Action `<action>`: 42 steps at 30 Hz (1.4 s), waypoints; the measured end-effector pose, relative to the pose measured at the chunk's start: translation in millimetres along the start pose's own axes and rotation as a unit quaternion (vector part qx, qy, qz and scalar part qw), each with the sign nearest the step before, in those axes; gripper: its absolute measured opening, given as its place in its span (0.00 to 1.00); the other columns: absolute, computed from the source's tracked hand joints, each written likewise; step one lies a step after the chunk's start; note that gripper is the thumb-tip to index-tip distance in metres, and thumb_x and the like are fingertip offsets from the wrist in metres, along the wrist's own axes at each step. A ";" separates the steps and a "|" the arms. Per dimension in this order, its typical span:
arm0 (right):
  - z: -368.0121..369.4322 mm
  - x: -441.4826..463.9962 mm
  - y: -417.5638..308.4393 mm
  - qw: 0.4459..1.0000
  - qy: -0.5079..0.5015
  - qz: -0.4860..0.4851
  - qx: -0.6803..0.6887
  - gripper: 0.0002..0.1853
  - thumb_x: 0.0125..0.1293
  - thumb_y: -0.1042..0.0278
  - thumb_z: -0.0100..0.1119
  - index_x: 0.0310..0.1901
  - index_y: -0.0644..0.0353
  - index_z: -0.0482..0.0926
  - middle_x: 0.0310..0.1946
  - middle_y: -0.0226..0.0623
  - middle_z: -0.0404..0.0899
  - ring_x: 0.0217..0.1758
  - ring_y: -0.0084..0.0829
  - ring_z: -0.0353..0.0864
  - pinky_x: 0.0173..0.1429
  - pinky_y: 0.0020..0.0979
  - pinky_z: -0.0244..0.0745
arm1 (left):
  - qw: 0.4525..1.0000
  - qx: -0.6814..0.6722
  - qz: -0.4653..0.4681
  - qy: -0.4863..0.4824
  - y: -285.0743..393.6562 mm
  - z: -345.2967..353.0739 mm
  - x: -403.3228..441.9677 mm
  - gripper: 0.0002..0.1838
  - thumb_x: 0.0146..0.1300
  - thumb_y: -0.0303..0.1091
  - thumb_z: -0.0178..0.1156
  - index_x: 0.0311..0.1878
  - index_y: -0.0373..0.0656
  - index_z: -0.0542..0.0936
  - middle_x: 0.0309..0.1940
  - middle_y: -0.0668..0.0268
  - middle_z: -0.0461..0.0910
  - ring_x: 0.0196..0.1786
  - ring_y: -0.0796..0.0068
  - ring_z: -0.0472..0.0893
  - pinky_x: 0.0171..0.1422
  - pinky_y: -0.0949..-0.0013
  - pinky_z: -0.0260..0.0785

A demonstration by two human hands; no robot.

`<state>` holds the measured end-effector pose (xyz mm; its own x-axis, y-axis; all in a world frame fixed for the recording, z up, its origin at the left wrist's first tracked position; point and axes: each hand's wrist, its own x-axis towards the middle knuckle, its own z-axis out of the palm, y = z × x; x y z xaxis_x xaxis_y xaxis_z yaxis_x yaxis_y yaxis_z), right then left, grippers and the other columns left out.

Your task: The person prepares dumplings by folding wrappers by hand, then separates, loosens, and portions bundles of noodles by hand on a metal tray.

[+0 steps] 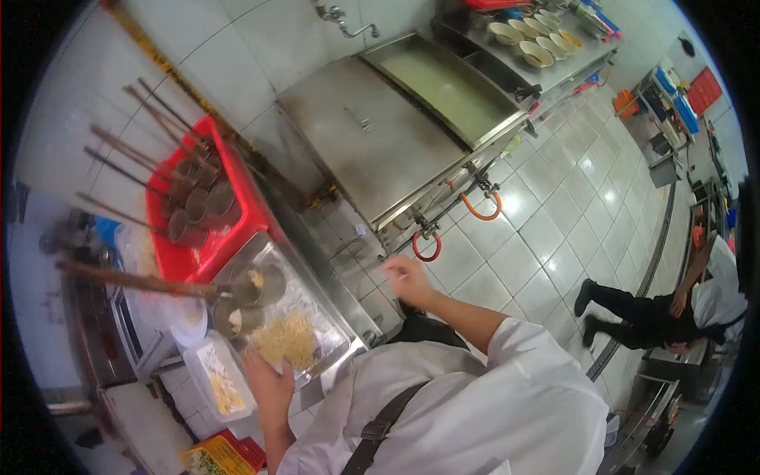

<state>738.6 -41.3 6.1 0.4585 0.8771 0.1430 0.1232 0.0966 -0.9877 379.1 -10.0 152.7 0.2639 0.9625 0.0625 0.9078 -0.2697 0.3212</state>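
My left hand (269,385) is at the near edge of a loose pile of pale noodles (286,339), thumb and fingers apart. The noodles lie on a metal tray (328,321). Beside them on the tray are two noodle strainers (237,318) with small pale pieces inside, and a long wooden handle (131,277) reaches out to the left. A white plastic tub (198,372) with yellowish strips stands left of my left hand. My right hand (406,279) is raised over the floor to the right of the tray, its fingers smeared by motion.
A red basin (252,207) holds several long-handled strainers. Behind stands a steel cooker (368,131) with a vat of cloudy liquid (447,91). Several bowls (534,54) sit on the far counter. A co-worker (657,313) is at the right. A yellow crate (210,459) is below.
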 end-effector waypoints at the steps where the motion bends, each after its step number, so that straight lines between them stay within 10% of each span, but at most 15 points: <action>1: -36.9 5.0 42.9 0.991 0.084 0.099 0.023 0.09 0.65 0.81 0.53 0.41 0.58 0.81 0.33 0.29 0.80 0.35 0.20 0.74 0.40 0.24 0.69 | 0.998 0.024 -0.040 -0.053 3.3 16.4 9.1 0.41 0.59 0.36 0.66 0.72 0.28 0.59 0.61 0.37 0.70 0.63 0.38 0.70 0.69 0.46 0.61; 2: -70.6 16.8 93.6 0.968 0.216 0.111 0.068 0.10 0.66 0.75 0.50 0.44 0.58 0.81 0.30 0.28 0.77 0.29 0.20 0.72 0.33 0.21 0.67 | 0.974 -0.055 -0.153 -0.157 41.1 1.7 24.7 0.48 0.61 0.40 0.67 0.76 0.28 0.51 0.69 0.39 0.65 0.72 0.43 0.65 0.76 0.52 0.57; 5: -189.5 48.2 173.9 0.764 0.408 0.408 0.289 0.17 0.71 0.69 0.46 0.59 0.56 0.72 0.39 0.27 0.79 0.37 0.25 0.76 0.46 0.32 0.75 | 0.985 0.043 -0.064 -0.153 48.5 36.4 35.1 0.48 0.58 0.42 0.68 0.74 0.28 0.54 0.70 0.34 0.59 0.71 0.32 0.60 0.76 0.42 0.52; 13: -312.4 126.3 354.3 0.745 0.438 0.418 0.280 0.06 0.72 0.71 0.52 0.48 0.55 0.72 0.39 0.30 0.75 0.45 0.30 0.79 0.53 0.42 0.79 | 0.951 0.206 -0.070 -0.220 18.0 81.8 28.5 0.52 0.53 0.49 0.71 0.75 0.35 0.56 0.73 0.36 0.51 0.72 0.29 0.51 0.74 0.34 0.48; 15: -333.8 126.3 412.4 0.823 0.343 0.408 0.197 0.07 0.71 0.75 0.54 0.49 0.56 0.72 0.40 0.32 0.73 0.46 0.31 0.78 0.54 0.44 0.79 | 0.952 0.205 -0.091 -0.210 24.2 82.2 31.4 0.50 0.55 0.50 0.70 0.75 0.37 0.57 0.73 0.36 0.51 0.73 0.31 0.51 0.76 0.35 0.45; 19: -319.1 154.0 336.0 0.733 0.501 0.329 0.323 0.01 0.73 0.68 0.53 0.42 0.53 0.74 0.37 0.29 0.73 0.44 0.27 0.77 0.55 0.44 0.73 | 0.964 0.166 -0.087 -0.190 16.2 80.3 27.9 0.50 0.55 0.50 0.70 0.75 0.40 0.58 0.75 0.38 0.49 0.75 0.36 0.51 0.77 0.35 0.40; 22: -306.0 93.2 328.3 0.779 0.493 0.204 0.331 0.04 0.73 0.62 0.52 0.39 0.48 0.73 0.32 0.23 0.73 0.39 0.24 0.74 0.47 0.36 0.69 | 0.966 0.161 -0.122 -0.163 16.1 83.4 21.6 0.52 0.56 0.53 0.71 0.77 0.42 0.56 0.78 0.42 0.44 0.78 0.36 0.45 0.79 0.37 0.35; 24: -267.1 54.8 289.8 0.734 0.482 0.331 0.345 0.04 0.68 0.61 0.55 0.42 0.43 0.72 0.32 0.19 0.73 0.40 0.19 0.74 0.45 0.35 0.69 | 0.976 0.170 -0.098 -0.090 7.1 88.6 16.7 0.53 0.53 0.49 0.74 0.76 0.41 0.57 0.78 0.44 0.48 0.78 0.36 0.49 0.80 0.38 0.33; 29: -146.1 -32.8 181.1 0.839 0.267 0.441 0.174 0.07 0.66 0.76 0.50 0.32 0.50 0.71 0.25 0.24 0.70 0.31 0.19 0.71 0.40 0.26 0.67 | 0.990 0.014 -0.136 -0.040 -10.1 65.4 23.5 0.23 0.55 0.24 0.61 0.57 0.35 0.77 0.58 0.44 0.73 0.65 0.38 0.68 0.71 0.47 0.61; 33: -43.8 -26.7 8.2 0.986 -0.050 0.133 0.088 0.09 0.61 0.86 0.47 0.34 0.59 0.73 0.31 0.33 0.75 0.35 0.26 0.74 0.43 0.29 0.71 | 0.987 0.083 -0.035 0.132 10.0 2.5 29.0 0.14 0.53 0.27 0.69 0.42 0.37 0.77 0.45 0.52 0.76 0.47 0.54 0.76 0.50 0.55 0.69; 35: 2.6 -8.6 -58.7 0.967 -0.207 -0.084 0.121 0.10 0.59 0.88 0.49 0.37 0.62 0.76 0.36 0.42 0.77 0.39 0.34 0.77 0.46 0.31 0.73 | 0.977 0.074 -0.014 0.202 2.4 -14.0 21.0 0.15 0.54 0.29 0.71 0.41 0.38 0.77 0.42 0.54 0.77 0.42 0.59 0.77 0.46 0.59 0.70; 37: 52.0 3.7 -118.8 0.929 -0.328 -0.155 0.076 0.13 0.58 0.80 0.63 0.46 0.62 0.77 0.43 0.46 0.77 0.48 0.43 0.79 0.52 0.37 0.75 | 0.951 -0.237 -0.150 0.129 -6.0 -28.4 11.7 0.14 0.59 0.33 0.72 0.40 0.39 0.77 0.33 0.63 0.77 0.36 0.72 0.76 0.42 0.67 0.70; 42: 182.4 17.3 -151.4 0.870 -0.427 -0.230 -0.093 0.33 0.55 0.61 0.72 0.61 0.64 0.72 0.53 0.52 0.76 0.59 0.55 0.76 0.62 0.47 0.72 | 0.876 -0.441 -0.094 0.170 28.5 -92.7 30.1 0.12 0.66 0.35 0.68 0.39 0.40 0.75 0.29 0.73 0.76 0.34 0.84 0.74 0.39 0.74 0.69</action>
<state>567.4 45.0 146.4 -0.4876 0.8030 0.3428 0.2967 0.5216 -0.7999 382.8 13.9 251.3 -0.1117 0.9808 0.1600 0.2811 -0.1233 0.9517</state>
